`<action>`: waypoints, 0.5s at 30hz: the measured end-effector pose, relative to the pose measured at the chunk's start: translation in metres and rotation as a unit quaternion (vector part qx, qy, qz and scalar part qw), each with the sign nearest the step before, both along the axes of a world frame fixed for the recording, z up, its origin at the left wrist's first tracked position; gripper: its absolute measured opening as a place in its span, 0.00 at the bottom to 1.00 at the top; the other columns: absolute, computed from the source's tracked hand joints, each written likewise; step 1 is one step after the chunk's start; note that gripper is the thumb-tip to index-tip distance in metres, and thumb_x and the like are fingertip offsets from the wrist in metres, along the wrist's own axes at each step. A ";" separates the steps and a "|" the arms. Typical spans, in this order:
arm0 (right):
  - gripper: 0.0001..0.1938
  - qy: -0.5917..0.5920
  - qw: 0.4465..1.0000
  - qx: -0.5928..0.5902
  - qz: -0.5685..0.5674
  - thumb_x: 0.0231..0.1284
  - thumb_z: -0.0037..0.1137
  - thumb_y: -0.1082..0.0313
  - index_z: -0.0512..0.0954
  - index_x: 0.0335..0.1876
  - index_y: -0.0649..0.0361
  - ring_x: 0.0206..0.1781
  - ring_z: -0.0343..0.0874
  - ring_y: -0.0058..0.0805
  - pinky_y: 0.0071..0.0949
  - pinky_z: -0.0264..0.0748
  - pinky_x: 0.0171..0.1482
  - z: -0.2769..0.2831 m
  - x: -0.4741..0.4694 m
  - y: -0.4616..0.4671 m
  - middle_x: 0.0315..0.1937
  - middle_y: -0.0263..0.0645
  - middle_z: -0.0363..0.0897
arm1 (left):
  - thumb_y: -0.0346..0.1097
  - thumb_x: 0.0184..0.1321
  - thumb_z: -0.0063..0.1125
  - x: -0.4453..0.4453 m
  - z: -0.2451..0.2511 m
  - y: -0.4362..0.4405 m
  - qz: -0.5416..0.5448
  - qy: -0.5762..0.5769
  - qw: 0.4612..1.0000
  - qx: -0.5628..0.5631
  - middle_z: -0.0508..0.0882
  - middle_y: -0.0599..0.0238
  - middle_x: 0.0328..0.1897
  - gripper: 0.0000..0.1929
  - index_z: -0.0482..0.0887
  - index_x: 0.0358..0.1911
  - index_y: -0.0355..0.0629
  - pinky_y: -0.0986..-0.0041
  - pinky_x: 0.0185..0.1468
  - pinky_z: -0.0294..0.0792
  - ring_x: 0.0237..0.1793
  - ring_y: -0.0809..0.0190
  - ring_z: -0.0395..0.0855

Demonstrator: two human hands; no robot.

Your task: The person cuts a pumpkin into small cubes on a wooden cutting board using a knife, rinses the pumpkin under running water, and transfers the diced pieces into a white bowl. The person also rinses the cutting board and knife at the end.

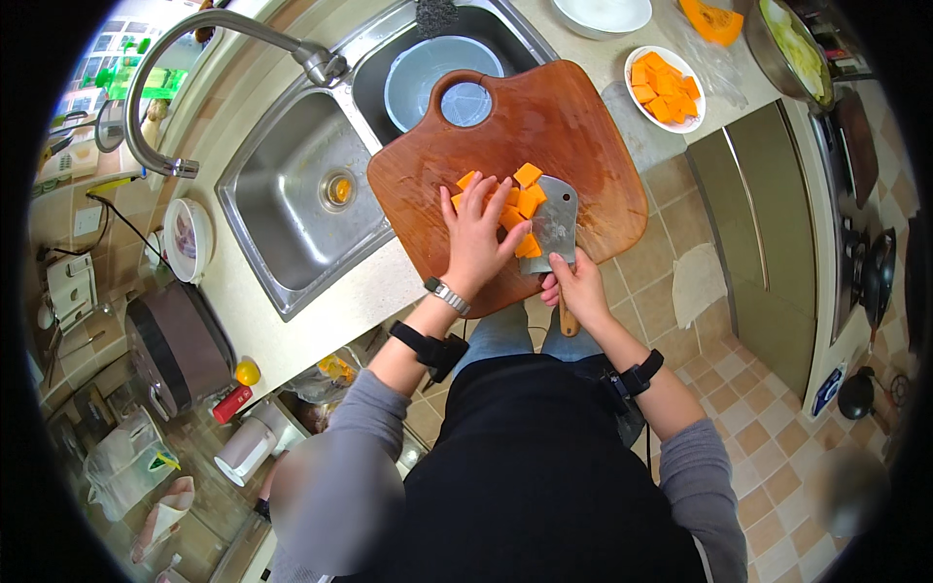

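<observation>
A wooden cutting board (583,131) with a ring-shaped handle lies across the counter edge and partly over the sink. Orange pumpkin cubes (526,202) are gathered near its middle. My left hand (477,233) rests over them with fingers spread, touching several cubes and hiding some. In my right hand (581,288) is a cleaver (557,226), held by its wooden handle. Its broad blade lies nearly flat against the board, its edge beside the cubes, and some cubes seem to overlap the metal.
A white bowl of pumpkin cubes (665,90) stands at the upper right, near a pumpkin wedge (713,20) and a metal pot of cut greens (794,51). A double sink (270,204) with a curved faucet (131,109) lies left, a plastic basin (408,80) in its far bowl.
</observation>
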State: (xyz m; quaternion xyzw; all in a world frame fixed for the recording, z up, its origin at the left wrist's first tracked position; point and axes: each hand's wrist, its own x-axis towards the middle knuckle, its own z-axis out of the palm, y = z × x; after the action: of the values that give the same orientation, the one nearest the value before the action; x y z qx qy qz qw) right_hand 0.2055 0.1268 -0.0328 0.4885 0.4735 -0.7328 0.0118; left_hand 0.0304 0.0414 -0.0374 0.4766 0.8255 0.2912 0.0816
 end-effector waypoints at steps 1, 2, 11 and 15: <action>0.11 0.010 1.000 0.004 0.006 0.73 0.48 0.60 0.70 0.50 0.60 0.19 0.78 0.23 0.23 0.76 0.21 0.001 -0.006 0.001 0.23 0.37 0.75 | 0.52 0.57 0.63 0.006 -0.002 0.002 0.020 -0.012 1.000 0.008 0.69 0.54 0.65 0.33 0.71 0.65 0.48 0.39 0.74 0.34 0.72 0.47 0.60; 0.12 0.006 1.000 0.004 0.016 0.73 0.47 0.59 0.70 0.49 0.60 0.19 0.77 0.22 0.22 0.76 0.21 0.002 -0.011 0.000 0.22 0.36 0.75 | 0.52 0.57 0.63 0.010 -0.004 0.006 0.043 -0.004 0.999 0.017 0.69 0.54 0.65 0.33 0.72 0.65 0.48 0.39 0.74 0.35 0.72 0.47 0.59; 0.21 0.043 0.997 -0.016 0.059 0.77 0.35 0.48 0.72 0.46 0.61 0.14 0.69 0.20 0.22 0.68 0.17 0.011 -0.041 -0.002 0.18 0.34 0.71 | 0.42 0.57 0.65 0.030 -0.007 0.029 0.183 -0.076 0.975 0.104 0.66 0.51 0.65 0.27 0.75 0.61 0.46 0.51 0.71 0.52 0.67 0.44 0.63; 0.22 0.044 0.995 -0.031 0.085 0.77 0.33 0.47 0.72 0.49 0.59 0.13 0.67 0.20 0.22 0.67 0.17 0.015 -0.042 0.007 0.18 0.34 0.70 | 0.38 0.59 0.62 0.037 -0.002 0.034 0.218 -0.108 0.962 0.122 0.66 0.50 0.64 0.24 0.75 0.59 0.43 0.55 0.68 0.58 0.65 0.43 0.64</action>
State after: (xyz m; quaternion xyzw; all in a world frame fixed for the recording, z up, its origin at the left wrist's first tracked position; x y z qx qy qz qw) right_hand 0.1634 0.1343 -0.0173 0.4127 0.4908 -0.7643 0.0681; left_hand 0.0676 0.0755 -0.0391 0.2572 0.8539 0.4501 0.0461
